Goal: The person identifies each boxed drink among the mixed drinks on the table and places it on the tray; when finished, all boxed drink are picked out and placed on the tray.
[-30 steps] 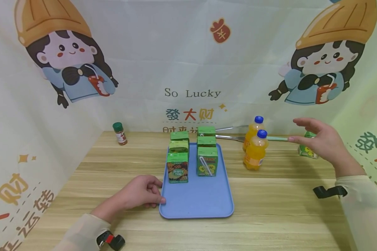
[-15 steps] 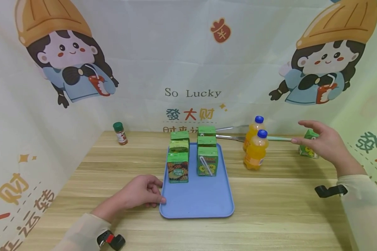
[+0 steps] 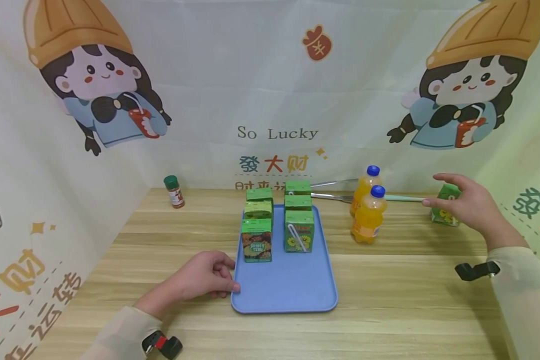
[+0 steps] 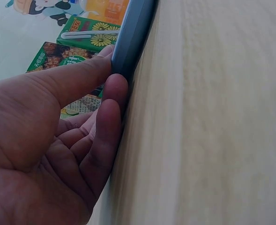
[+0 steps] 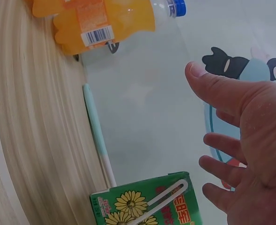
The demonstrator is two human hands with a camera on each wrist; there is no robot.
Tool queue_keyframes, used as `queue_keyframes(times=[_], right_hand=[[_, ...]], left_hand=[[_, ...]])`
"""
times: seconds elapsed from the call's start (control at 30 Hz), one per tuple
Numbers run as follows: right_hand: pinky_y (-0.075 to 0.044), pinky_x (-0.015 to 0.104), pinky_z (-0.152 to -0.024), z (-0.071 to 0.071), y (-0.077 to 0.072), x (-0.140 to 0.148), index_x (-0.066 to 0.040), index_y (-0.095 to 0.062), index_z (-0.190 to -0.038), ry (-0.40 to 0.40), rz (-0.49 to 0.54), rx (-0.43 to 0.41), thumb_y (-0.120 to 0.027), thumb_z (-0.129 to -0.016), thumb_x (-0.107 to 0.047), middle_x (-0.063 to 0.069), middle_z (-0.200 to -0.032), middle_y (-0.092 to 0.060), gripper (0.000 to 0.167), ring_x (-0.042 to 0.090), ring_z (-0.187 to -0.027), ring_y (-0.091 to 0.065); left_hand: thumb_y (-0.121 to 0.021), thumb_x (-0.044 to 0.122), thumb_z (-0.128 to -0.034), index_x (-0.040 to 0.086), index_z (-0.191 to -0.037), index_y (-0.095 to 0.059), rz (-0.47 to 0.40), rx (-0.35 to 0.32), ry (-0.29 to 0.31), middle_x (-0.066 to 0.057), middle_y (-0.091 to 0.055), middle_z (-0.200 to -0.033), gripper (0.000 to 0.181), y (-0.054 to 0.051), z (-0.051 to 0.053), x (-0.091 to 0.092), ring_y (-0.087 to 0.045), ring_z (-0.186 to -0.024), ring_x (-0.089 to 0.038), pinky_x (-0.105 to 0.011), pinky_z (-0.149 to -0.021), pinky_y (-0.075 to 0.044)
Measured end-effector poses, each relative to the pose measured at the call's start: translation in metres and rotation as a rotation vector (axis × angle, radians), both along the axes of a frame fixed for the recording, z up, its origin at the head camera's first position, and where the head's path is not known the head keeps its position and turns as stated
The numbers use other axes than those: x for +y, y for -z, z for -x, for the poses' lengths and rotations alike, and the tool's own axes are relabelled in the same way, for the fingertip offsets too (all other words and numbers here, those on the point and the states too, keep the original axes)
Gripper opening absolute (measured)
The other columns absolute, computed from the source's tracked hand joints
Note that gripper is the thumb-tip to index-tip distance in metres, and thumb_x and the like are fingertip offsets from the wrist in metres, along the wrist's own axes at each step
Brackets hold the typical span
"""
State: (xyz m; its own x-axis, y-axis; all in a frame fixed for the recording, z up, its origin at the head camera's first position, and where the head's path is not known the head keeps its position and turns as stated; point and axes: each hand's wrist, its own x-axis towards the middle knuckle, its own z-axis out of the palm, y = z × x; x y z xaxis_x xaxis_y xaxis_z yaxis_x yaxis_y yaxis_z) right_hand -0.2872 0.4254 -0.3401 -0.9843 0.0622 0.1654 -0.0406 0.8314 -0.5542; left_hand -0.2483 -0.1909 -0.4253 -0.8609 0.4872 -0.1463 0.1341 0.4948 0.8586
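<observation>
My left hand (image 3: 202,275) grips the left rim of a blue tray (image 3: 288,290), with the thumb over the edge. In the left wrist view its curled fingertips meet the outer side of the tray (image 4: 130,37). Green drink cartons stand in two rows on the tray, including a front-left one (image 3: 257,245) and a front-right one (image 3: 299,235) with a straw on it. My right hand (image 3: 470,207) hovers with spread fingers by a lone green drink carton (image 3: 442,215), partly hiding it. The right wrist view shows a gap between the hand (image 5: 255,126) and that carton (image 5: 128,201).
Two orange drink bottles with blue caps, the nearer one (image 3: 368,220) in front, stand right of the tray. Behind them lie metal utensils (image 3: 333,196), and a pale green handle (image 3: 402,198) reaches rightward. A green-capped spice jar (image 3: 175,194) stands back left. A printed cloth (image 3: 198,90) hangs behind.
My right hand has drifted slightly right, closer to the lone carton. The left hand keeps its hold on the tray. The whole view has shifted a little.
</observation>
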Motion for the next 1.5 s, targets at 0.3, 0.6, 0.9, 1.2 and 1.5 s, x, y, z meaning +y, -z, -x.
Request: queue_keyframes(times=[0.3,0.6,0.9,1.2,1.5], right_hand=[[-0.028,0.085,-0.115,0.008,0.001,0.006,0.005,-0.042,-0.164,-0.017,-0.032,-0.008,-0.085,-0.101,-0.045,0.04,-0.17,-0.033,0.091,0.067,-0.154,-0.027],[-0.029,0.086,-0.114,0.016,0.002,0.013,0.006,-0.042,-0.162,-0.021,-0.082,-0.044,-0.085,-0.101,-0.046,0.044,-0.167,-0.032,0.091,0.069,-0.149,-0.03],[-0.029,0.085,-0.114,0.021,0.003,0.024,0.01,-0.041,-0.159,-0.07,-0.123,-0.074,-0.086,-0.101,-0.034,0.047,-0.163,-0.033,0.086,0.07,-0.146,-0.032],[-0.033,0.085,-0.113,0.02,0.003,0.039,0.012,-0.035,-0.161,-0.095,-0.144,-0.142,-0.084,-0.103,-0.032,0.047,-0.159,-0.034,0.088,0.068,-0.139,-0.04],[-0.044,0.08,-0.103,0.021,0.0,0.055,0.015,-0.034,-0.159,-0.112,-0.209,-0.157,-0.083,-0.102,-0.037,0.048,-0.147,-0.045,0.091,0.063,-0.123,-0.052]], left_hand=[[-0.095,0.016,-0.0912,-0.014,-0.134,-0.065,0.003,-0.003,-0.013,-0.005,-0.077,-0.086,0.06,-0.001,-0.002,-0.001,-0.076,-0.072,-0.022,-0.037,-0.063,-0.064],[-0.095,0.017,-0.0915,-0.014,-0.133,-0.065,0.001,0.001,-0.014,-0.005,-0.077,-0.086,0.059,-0.001,-0.002,-0.003,-0.076,-0.072,-0.022,-0.037,-0.063,-0.064],[-0.095,0.016,-0.0912,-0.013,-0.134,-0.065,-0.013,-0.01,-0.016,-0.006,-0.077,-0.086,0.059,-0.001,-0.003,-0.003,-0.076,-0.072,-0.022,-0.037,-0.063,-0.064],[-0.095,0.015,-0.0907,-0.013,-0.133,-0.065,-0.017,-0.006,-0.014,-0.006,-0.077,-0.086,0.059,0.003,0.001,-0.002,-0.075,-0.072,-0.021,-0.037,-0.063,-0.064],[-0.094,0.014,-0.0917,-0.014,-0.133,-0.065,-0.026,-0.005,-0.009,-0.006,-0.077,-0.085,0.058,0.004,0.002,-0.002,-0.075,-0.071,-0.02,-0.036,-0.062,-0.063]])
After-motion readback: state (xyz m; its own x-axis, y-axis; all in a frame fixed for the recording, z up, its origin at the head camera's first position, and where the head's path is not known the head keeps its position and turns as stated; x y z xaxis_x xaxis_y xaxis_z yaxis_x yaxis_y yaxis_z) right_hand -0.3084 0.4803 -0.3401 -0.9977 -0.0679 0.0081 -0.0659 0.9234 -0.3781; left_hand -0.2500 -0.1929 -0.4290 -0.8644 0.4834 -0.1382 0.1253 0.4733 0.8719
